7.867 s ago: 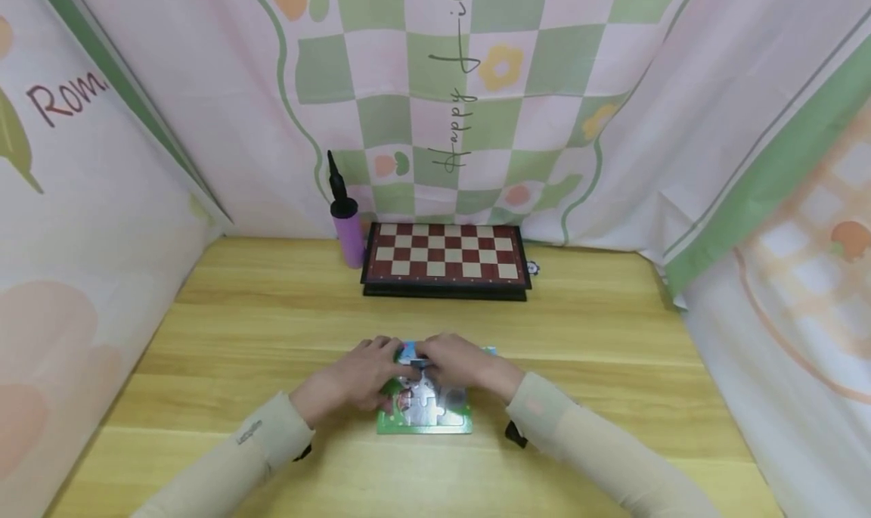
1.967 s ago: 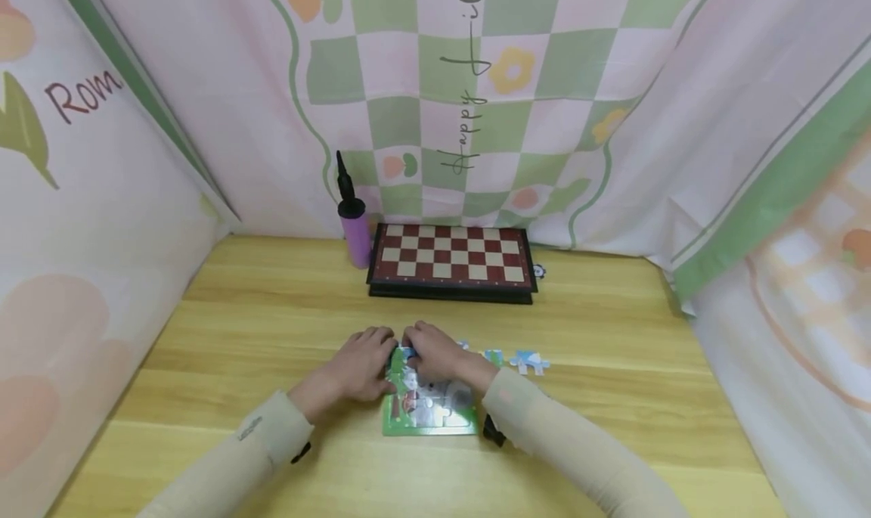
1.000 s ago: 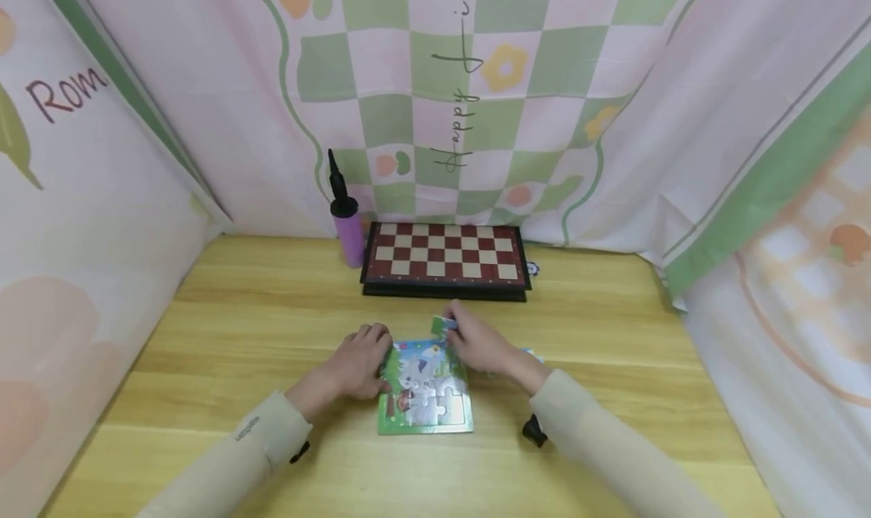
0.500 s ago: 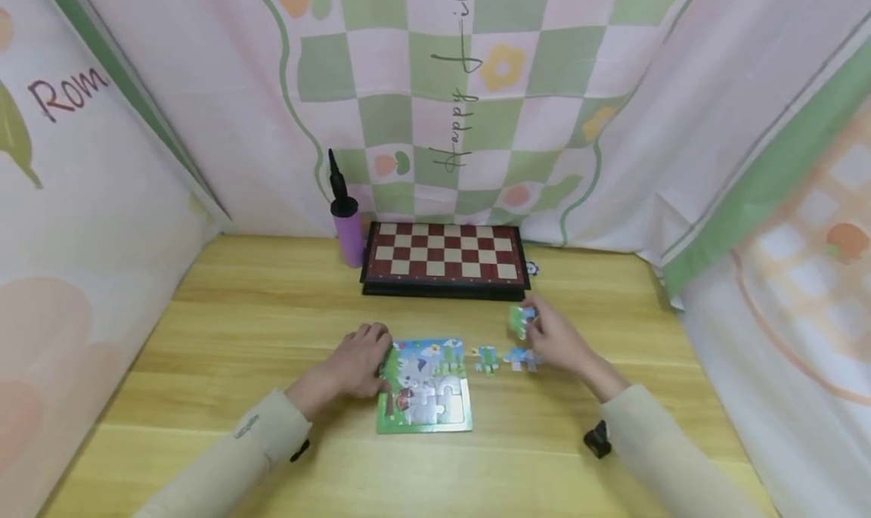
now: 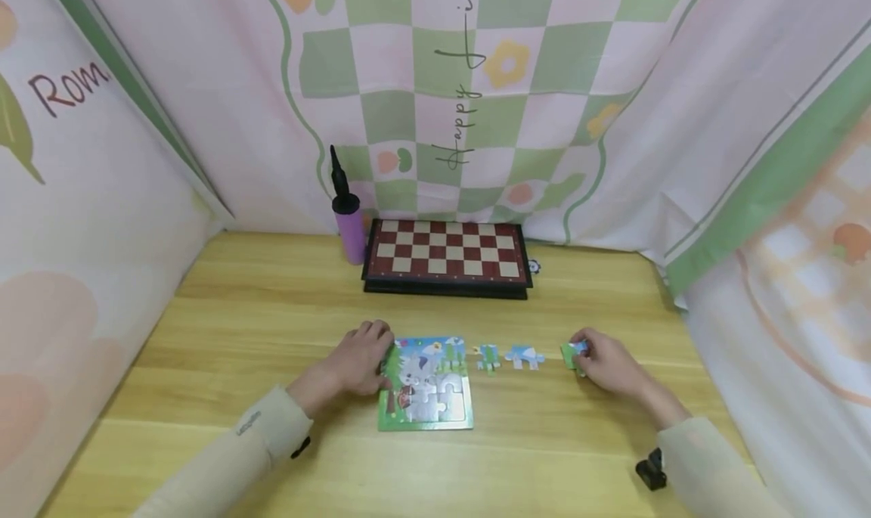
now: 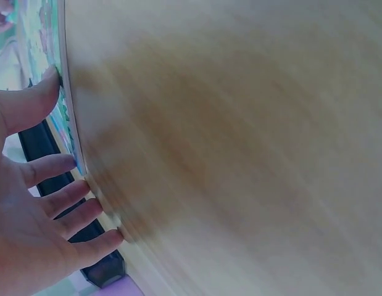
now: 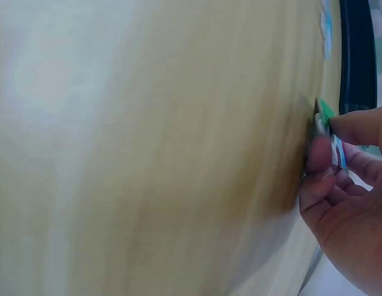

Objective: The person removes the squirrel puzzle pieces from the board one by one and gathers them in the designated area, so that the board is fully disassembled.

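Note:
My left hand [image 5: 359,358] rests at the left edge of a small jigsaw puzzle [image 5: 425,425] with a green border and a grey animal picture. In the left wrist view the thumb [image 6: 39,102] touches the puzzle's edge, and the other fingers are loosely extended. Well to the right, my right hand [image 5: 615,367] pinches a green and blue puzzle piece [image 5: 570,354] close to the tabletop. The right wrist view shows this piece [image 7: 327,111] tilted between thumb and fingers, partly hidden by them. Between puzzle and right hand lie two loose pieces, one green-blue [image 5: 488,356] and one blue-white [image 5: 525,355].
A red and cream chessboard box [image 5: 445,249] stands at the back of the wooden table [image 5: 272,299]. Left of it is a purple hand pump [image 5: 350,231] with a black nozzle. Patterned curtains [image 5: 442,110] close off the back and sides.
From the puzzle's top edge, my right hand has carried the piece far to the right and lowered it towards the table. My left hand has stayed at the puzzle's left edge.

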The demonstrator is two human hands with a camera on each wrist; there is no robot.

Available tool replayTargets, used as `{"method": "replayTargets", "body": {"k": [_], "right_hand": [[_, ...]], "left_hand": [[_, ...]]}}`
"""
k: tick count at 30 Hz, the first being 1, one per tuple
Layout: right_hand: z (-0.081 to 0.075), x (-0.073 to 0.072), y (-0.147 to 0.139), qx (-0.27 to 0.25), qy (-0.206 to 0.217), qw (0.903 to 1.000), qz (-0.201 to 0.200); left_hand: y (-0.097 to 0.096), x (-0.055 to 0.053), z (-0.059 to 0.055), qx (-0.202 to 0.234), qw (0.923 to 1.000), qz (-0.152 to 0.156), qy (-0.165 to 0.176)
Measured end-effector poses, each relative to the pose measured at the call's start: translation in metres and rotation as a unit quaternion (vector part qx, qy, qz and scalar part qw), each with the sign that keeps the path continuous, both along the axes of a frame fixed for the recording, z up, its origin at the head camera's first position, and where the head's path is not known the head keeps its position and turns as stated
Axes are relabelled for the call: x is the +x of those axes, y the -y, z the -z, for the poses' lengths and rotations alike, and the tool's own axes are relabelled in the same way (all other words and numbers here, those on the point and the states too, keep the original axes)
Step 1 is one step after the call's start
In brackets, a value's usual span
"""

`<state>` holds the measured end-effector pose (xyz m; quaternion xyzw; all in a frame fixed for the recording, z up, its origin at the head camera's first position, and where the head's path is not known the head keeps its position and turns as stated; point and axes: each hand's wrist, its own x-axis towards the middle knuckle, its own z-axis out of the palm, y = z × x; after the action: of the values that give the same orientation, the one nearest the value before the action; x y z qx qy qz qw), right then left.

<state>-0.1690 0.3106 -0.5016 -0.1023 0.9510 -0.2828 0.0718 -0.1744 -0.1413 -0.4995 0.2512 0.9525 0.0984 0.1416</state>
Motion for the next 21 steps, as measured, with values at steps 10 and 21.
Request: {"method": "replayTargets", "body": {"k": [10, 21], "right_hand": [[0.001, 0.005, 0.002, 0.079, -0.022, 0.9963, -0.026], [-0.013, 0.001, 0.029, 0.081, -0.085, 0.9926, -0.031]], "left_hand": [[-0.003, 0.001, -0.004, -0.011, 0.9999, 0.001, 0.006], [-0.005, 0.009, -0.003, 0.007, 0.9948, 0.089, -0.049]]}}
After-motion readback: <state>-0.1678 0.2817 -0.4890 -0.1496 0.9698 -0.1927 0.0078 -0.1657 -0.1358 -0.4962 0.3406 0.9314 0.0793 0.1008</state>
